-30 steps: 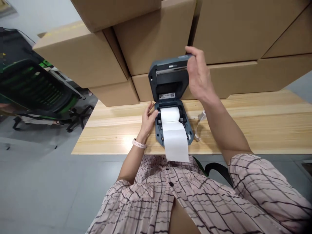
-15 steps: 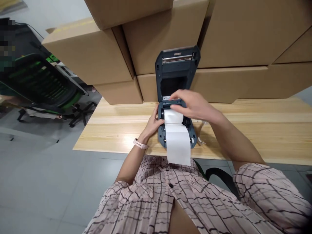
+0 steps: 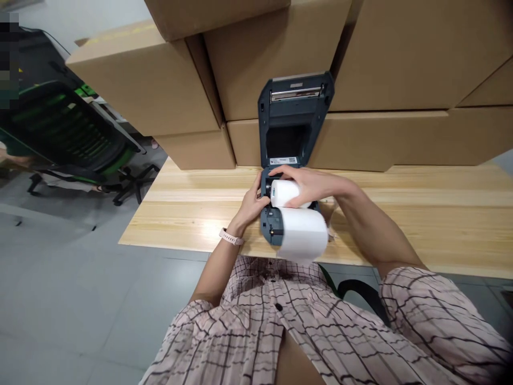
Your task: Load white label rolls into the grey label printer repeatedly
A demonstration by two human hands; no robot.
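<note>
Head view: the right hand's [image 3: 310, 184] thumb and fingers pinch the paper roll [image 3: 281, 192] over the open printer [image 3: 271, 221], its loose paper [image 3: 304, 231] reaching the table's [image 3: 192, 214] front edge. The left hand [image 3: 251, 204], thumb spread, touches the printer's left edge. Boxes [image 3: 276, 61] stand just behind; tabletop extends both sides.

Right grip [image 3: 315, 184] curled inward — fingers [image 3: 284, 170] bent, left grip [image 3: 251, 206] loosely spread, thumb [image 3: 263, 201] apart, forearms [image 3: 368, 230] converging
</note>
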